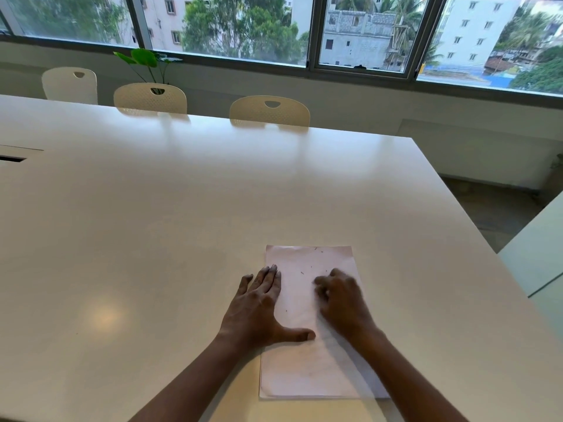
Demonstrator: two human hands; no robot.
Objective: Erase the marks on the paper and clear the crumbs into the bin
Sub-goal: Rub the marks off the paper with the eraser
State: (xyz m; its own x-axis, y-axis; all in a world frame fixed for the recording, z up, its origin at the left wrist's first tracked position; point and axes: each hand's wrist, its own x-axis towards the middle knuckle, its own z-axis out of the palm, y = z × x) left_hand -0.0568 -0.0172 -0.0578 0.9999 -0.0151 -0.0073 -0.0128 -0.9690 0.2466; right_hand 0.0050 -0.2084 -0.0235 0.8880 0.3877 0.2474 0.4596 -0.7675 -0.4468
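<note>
A white sheet of paper lies on the table in front of me, long side pointing away. Small dark crumbs are scattered over its upper half. My left hand lies flat on the sheet's left edge, palm down, thumb stretched out across the paper. My right hand rests on the right side of the sheet with its fingers curled under. It is blurred by motion, and anything under its fingers is hidden. No eraser and no bin show in the view.
The large white table has its right edge close to the paper. Three cream chairs stand along the far side, with a potted plant behind them below the windows. A second white surface sits at the right.
</note>
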